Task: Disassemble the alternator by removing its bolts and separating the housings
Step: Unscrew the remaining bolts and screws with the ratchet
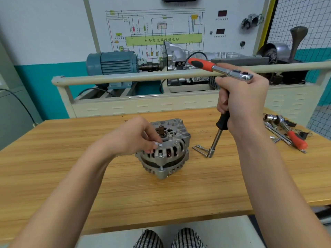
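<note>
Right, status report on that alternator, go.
Left hand pinching a bolt on the alternator. Right hand gripping ratchet and socket driver. Removed bolts beside it; nothing blocking.

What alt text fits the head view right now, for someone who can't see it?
On a wooden table, the left hand pinches a bolt at the top of an upright alternator. The right hand holds a ratchet and a black-handled socket driver. Loose bolts lie beside the alternator.
</note>
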A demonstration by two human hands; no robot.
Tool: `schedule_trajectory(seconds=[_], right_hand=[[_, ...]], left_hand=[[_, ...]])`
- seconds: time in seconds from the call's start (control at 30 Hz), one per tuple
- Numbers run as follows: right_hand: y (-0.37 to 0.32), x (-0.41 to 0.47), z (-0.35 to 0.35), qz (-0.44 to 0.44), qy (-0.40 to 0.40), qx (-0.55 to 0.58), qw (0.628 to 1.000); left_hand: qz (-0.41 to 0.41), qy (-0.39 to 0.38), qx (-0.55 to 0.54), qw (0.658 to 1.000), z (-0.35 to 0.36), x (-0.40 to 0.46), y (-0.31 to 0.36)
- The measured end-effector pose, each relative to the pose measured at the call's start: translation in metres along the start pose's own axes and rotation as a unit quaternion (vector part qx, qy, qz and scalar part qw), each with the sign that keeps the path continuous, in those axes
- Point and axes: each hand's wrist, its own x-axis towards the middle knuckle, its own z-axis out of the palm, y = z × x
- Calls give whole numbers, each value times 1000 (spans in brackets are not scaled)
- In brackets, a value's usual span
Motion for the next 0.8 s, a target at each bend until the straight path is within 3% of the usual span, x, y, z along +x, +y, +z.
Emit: schedule_trajectory(seconds=[0.5, 0.8], right_hand=[[9, -2, 5, 22, 2, -18, 1000], [14, -2, 5, 36, 7, -16, 999]], left_hand=[[41, -25, 168, 985, 7, 9, 18], [78, -41, 177, 980, 10, 13, 18]])
